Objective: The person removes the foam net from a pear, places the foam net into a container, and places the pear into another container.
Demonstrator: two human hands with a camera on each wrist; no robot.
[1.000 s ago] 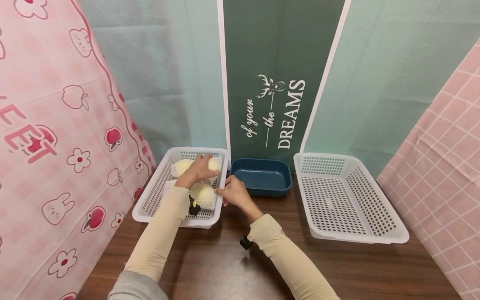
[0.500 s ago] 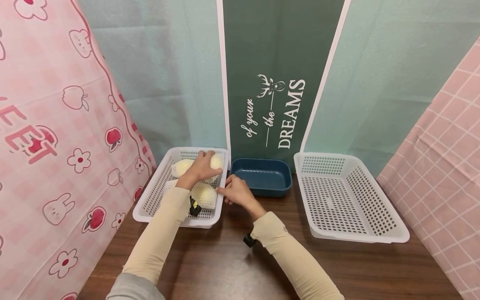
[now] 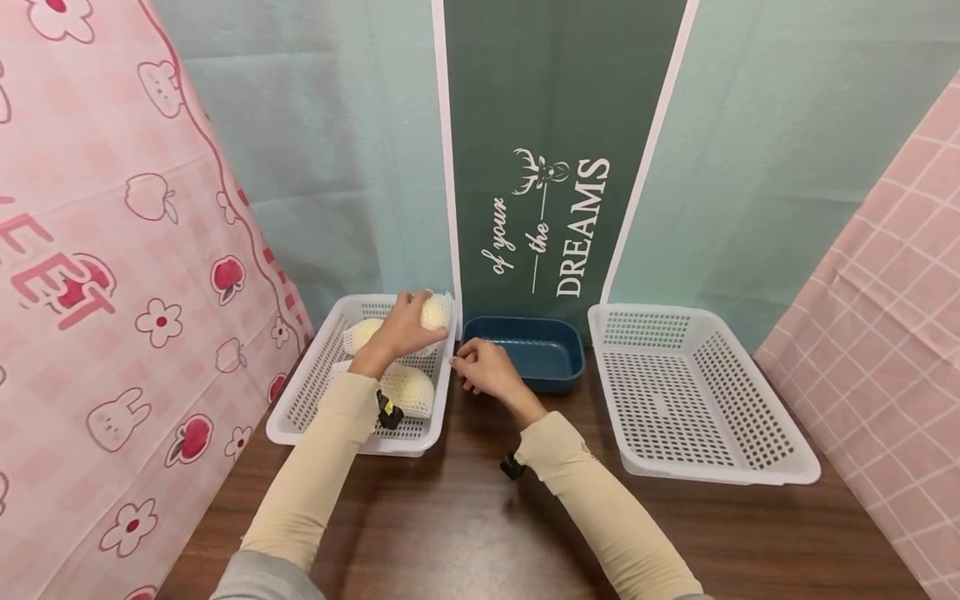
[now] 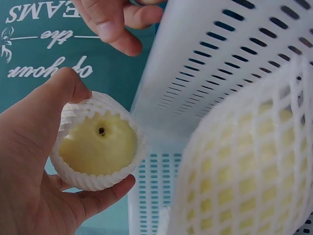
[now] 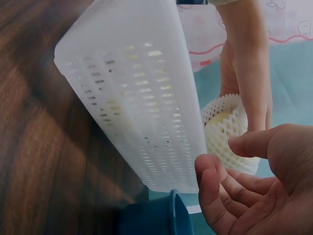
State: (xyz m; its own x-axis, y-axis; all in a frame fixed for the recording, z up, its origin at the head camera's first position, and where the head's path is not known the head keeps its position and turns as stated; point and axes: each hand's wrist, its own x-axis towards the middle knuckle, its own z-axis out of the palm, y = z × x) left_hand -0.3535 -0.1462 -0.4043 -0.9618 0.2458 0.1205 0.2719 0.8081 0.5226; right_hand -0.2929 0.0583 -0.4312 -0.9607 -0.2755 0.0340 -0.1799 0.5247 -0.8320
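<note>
My left hand (image 3: pixel 405 327) grips a pale yellow pear (image 4: pixel 105 144) in a white foam net, above the far right corner of the left white basket (image 3: pixel 405 448). The pear's dark-spotted end shows through the net opening in the left wrist view. Other netted pears lie in that basket, one at the front (image 3: pixel 408 390) and one at the back (image 3: pixel 363 333), partly hidden by my left arm. Beside the basket's right rim, my right hand (image 3: pixel 487 367) hangs with loosely curled fingers and holds nothing.
A dark blue plastic tub (image 3: pixel 555 385) stands against the back wall, between the two baskets. At the right, a second white perforated basket (image 3: pixel 622 442) stands on the brown wooden table (image 3: pixel 465 533). Printed cloths hang at the back and both sides.
My left hand has lifted the netted pear up from inside the basket to about rim height. My right hand has drawn a little to the right, away from the basket's rim.
</note>
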